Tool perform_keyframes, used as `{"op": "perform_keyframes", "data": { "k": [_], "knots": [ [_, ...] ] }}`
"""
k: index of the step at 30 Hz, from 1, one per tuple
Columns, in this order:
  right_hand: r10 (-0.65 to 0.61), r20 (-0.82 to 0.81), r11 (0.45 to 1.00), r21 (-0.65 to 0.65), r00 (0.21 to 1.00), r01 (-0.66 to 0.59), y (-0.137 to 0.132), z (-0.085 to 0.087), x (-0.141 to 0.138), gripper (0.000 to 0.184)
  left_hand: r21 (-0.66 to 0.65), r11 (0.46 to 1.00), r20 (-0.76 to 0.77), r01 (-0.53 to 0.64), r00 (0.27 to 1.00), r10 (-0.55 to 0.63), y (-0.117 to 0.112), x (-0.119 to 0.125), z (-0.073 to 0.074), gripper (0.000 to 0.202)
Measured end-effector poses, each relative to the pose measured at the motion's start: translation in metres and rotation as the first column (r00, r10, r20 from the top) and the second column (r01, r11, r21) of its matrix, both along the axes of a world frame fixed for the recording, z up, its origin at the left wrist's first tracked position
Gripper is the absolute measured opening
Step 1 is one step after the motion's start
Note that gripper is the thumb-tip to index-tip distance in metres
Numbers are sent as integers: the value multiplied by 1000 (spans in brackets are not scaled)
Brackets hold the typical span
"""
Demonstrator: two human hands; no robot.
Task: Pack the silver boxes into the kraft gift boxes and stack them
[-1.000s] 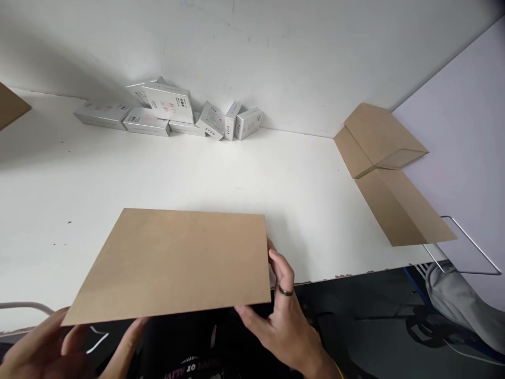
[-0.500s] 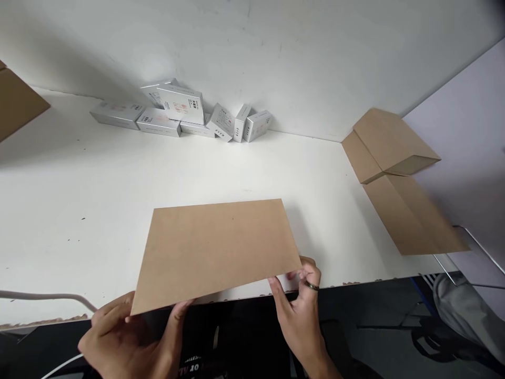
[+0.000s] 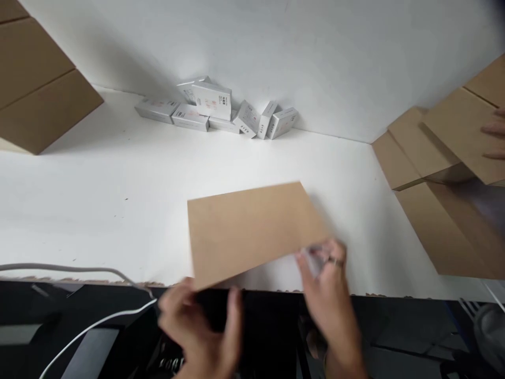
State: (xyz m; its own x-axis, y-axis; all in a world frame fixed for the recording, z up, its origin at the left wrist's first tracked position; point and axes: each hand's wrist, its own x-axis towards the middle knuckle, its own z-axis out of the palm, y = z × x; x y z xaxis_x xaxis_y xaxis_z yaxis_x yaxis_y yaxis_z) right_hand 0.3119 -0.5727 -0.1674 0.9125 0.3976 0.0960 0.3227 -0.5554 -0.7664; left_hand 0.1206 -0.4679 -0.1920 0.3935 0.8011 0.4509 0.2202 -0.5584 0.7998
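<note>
A flat, plain brown cardboard sheet (image 3: 252, 231) is held tilted over the front of the white table. My right hand (image 3: 325, 284), with a ring on one finger, pinches the sheet's near right corner between thumb and fingers. At its near left corner is my left hand (image 3: 203, 326), blurred, thumb spread well apart from the fingers. Those fingertips are at or just behind the corner; whether they touch it is hard to make out. The sheet's underside is hidden.
Several silver-white small boxes (image 3: 213, 102) lie and lean along the back wall. Folded cardboard (image 3: 43, 79) juts in at the left. More cardboard (image 3: 445, 226) stands at the right, where another person's hand (image 3: 495, 134) holds a piece. A grey cable (image 3: 79, 268) runs along the front edge.
The view has shifted left, so things appear farther right. My left thumb has come off the sheet's edge. Another person's hand with cardboard has entered at the right.
</note>
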Motion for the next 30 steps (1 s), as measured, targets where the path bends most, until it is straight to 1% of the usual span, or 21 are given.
{"op": "perform_keyframes", "data": {
  "k": [1,2,3,4,5,6,7,8,10,11,13,14,15,16,18,19,20,22,26,28,30],
  "knots": [
    [55,46,998,18,997,-56,3,9,22,47,70,983,-15,168,986,-168,-17,3,-1,50],
    [136,84,990,10,987,-138,3,16,45,44,121,921,-27,370,929,-369,-31,5,-3,43],
    [209,90,978,-20,974,-208,0,20,67,43,152,837,-47,525,850,-525,-41,4,-3,35],
    [233,63,971,-59,970,-230,-6,22,86,43,148,731,-63,666,744,-665,-45,2,-3,29],
    [159,43,986,-50,986,-157,-15,22,101,44,152,664,-45,732,677,-735,-43,0,-1,25],
    [37,27,999,-7,999,-37,-27,19,111,45,149,656,-19,740,666,-746,-36,-3,2,23],
    [-77,15,996,53,997,77,-39,14,115,46,121,684,-3,719,690,-724,-25,-4,7,25],
    [-157,5,981,115,988,155,-51,9,113,46,86,745,2,662,747,-665,-10,-3,13,28],
    [-225,-38,943,244,974,228,-72,-4,95,47,-5,897,-79,442,894,-441,22,9,26,39],
    [-221,-59,928,294,973,228,-78,-10,80,48,-24,933,-130,359,924,-359,38,20,31,49],
    [-197,-88,907,362,976,216,-83,-21,43,51,-56,950,-171,307,934,-312,67,49,41,81],
    [-178,-85,905,378,980,197,-83,-26,24,53,-97,941,-173,325,925,-338,79,65,44,93],
    [-151,-73,911,377,986,167,-80,-30,6,55,-158,917,-169,367,905,-391,90,79,48,98],
    [-110,-60,922,367,992,124,-77,-34,-10,57,-225,883,-164,411,878,-450,100,91,50,95],
    [-40,-56,939,340,998,57,-69,-38,-31,61,-311,832,-162,459,837,-522,111,102,54,77],
    [-32,-68,944,327,997,53,-65,-39,-35,66,-311,834,-163,456,839,-519,112,102,55,68],
    [-44,-89,947,313,995,70,-62,-38,-36,70,-283,854,-164,436,856,-491,109,99,54,62],
    [-113,-120,951,275,986,143,-57,-34,-28,70,-179,916,-173,359,905,-389,95,84,47,55],
    [-175,-115,948,247,978,198,-54,-21,-3,43,9,983,-171,186,968,-182,49,51,26,24],
    [-187,-91,943,263,978,205,-53,-19,3,37,28,993,-105,114,988,-111,32,44,18,20],
    [-202,-80,940,263,976,216,-53,-19,4,38,0,997,-49,76,996,-76,22,43,13,21]
  ]
}}
